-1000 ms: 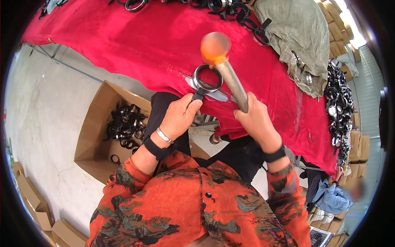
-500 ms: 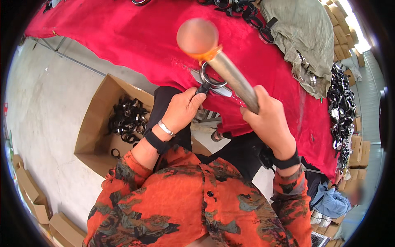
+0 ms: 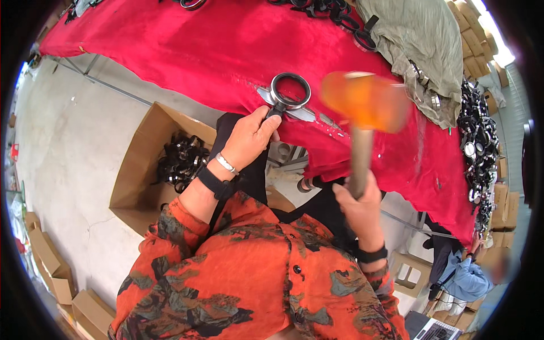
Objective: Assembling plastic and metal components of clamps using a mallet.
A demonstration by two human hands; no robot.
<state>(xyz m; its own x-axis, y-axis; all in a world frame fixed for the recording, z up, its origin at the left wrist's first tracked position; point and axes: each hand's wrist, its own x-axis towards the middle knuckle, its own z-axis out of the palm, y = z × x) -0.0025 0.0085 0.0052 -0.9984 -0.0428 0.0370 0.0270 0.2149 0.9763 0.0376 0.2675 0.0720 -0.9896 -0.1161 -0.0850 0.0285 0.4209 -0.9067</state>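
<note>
Broadly, we look down on a table under red cloth (image 3: 170,54), its near edge slanting from upper left to lower right across our view. A grey-green cloth (image 3: 416,42) bounds its far right side; red fabric spreads leftward and away from us, giving our arms room there. Below the edge, at our left, stands an open cardboard box (image 3: 139,161) with dark rings (image 3: 182,158) heaped inside. At our right is a mallet (image 3: 361,119) with an amber-orange head, blurred; its handle runs almost straight away from us, the head lying crosswise at the far end. Our right hand (image 3: 362,209) is wrapped closed round the lower handle. Our left hand (image 3: 251,136), farther forward, has thumb and fingers pinched together on the short black grip of a silver-and-black handled ring (image 3: 280,106). That ring lies just beyond the left hand, the nearer one, at the table's edge, its grip pointing back toward us and slightly left. The mallet's head is right of the ring, apart from it. Smallest, a pale metal strip (image 3: 303,115) shows beneath the ring; we cannot tell whether they touch.
</note>
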